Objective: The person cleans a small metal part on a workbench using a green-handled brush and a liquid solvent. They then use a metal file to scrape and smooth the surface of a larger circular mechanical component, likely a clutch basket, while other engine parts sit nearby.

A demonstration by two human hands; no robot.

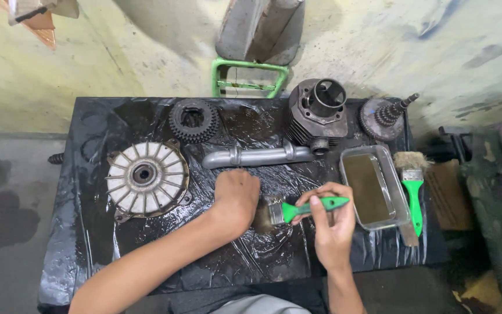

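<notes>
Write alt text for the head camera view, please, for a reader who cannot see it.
A person's right hand brushes with a green-handled paintbrush beside the closed left hand on a black plastic-covered table. Around lie a finned wheel, gear, engine cylinder and metal tray.

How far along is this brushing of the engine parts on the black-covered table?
Done: hard to tell; the pale finned round cover looks lighter than the rest. In hand: the right hand holds a green-handled paintbrush against something hidden under the closed left hand. Seemingly left: the dark toothed gear ring, the finned cylinder and the geared shaft look grimy. A metal tray of murky liquid sits nearby.
</notes>
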